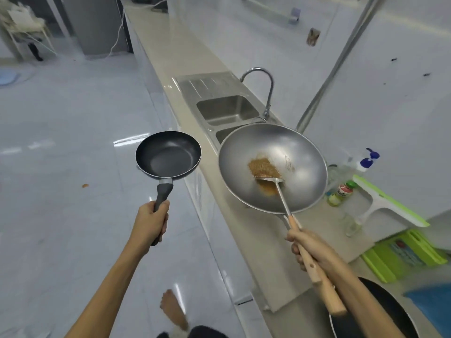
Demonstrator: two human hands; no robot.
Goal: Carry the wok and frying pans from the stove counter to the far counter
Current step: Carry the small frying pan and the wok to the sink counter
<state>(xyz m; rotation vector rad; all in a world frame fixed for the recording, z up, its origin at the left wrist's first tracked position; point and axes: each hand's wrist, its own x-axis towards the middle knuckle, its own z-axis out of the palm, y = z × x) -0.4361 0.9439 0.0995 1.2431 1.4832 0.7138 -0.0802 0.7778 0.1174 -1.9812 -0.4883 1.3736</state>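
My left hand (150,219) grips the dark handle of a small black frying pan (168,156), held level above the floor beside the counter. My right hand (311,248) is closed around the wooden handle of a large steel wok (288,152) held over the counter edge. Inside the wok lie brown food residue and a metal spatula (273,180) whose wooden handle runs under the same hand. Another black pan (380,311) shows at the bottom right, partly hidden by my right arm.
A long beige counter (170,52) runs away along the tiled wall, with a double steel sink (227,109) and faucet (268,93). Bottles (341,192), a spray bottle, a green-edged rack and green cutting boards (402,257) crowd the right. Glossy floor lies on the left; my foot (173,309) shows below.
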